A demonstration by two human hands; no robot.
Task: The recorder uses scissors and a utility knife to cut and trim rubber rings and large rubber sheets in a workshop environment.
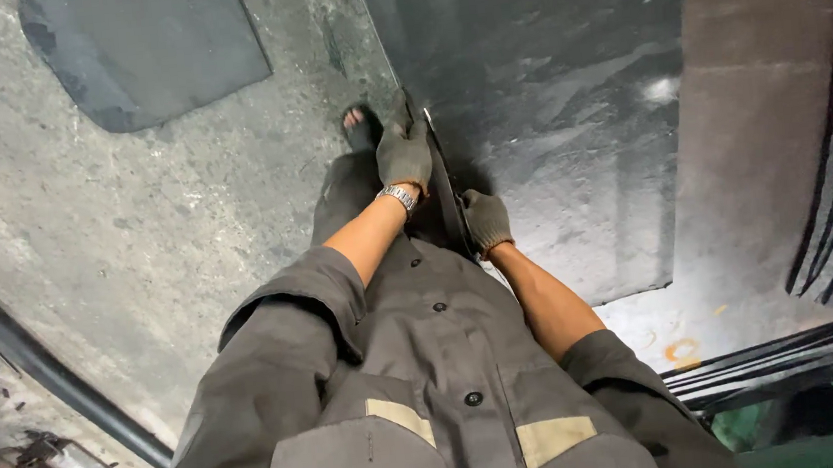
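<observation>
floor: rough grey concrete (136, 238), stained and scuffed, workshop kind of place, seen looking straight down the person's front.

big sheet: huge dark sheet (546, 102) lying flat on the floor, taking up most of the upper right. Dull sheen on it, looks like thin metal or stiff rubber, can't say which. Its left edge is lifted up, right in front of the person's legs.

handling guess: a sheet that size is probably heavy and floppy across its span, so I reckon it sags if picked up at one spot. The edge looks thin and maybe sharp, gloves make sense. Two spread grips along the edge seem the way to go.

second sheet: smaller dark piece (144, 47) with a rounded corner, top left, well apart.

beam: rusty brown slab (757, 104) along the right side.

pipe: dark pipe (36, 363) running diagonally, lower left.

left hand: gloved left hand (403, 153) curled over the raised edge, further out, fingers clamped on it.

right hand: gloved right hand (486, 220) closed on the same edge, nearer the body.

wristwatch: metal band (397, 197) on the left wrist.
</observation>
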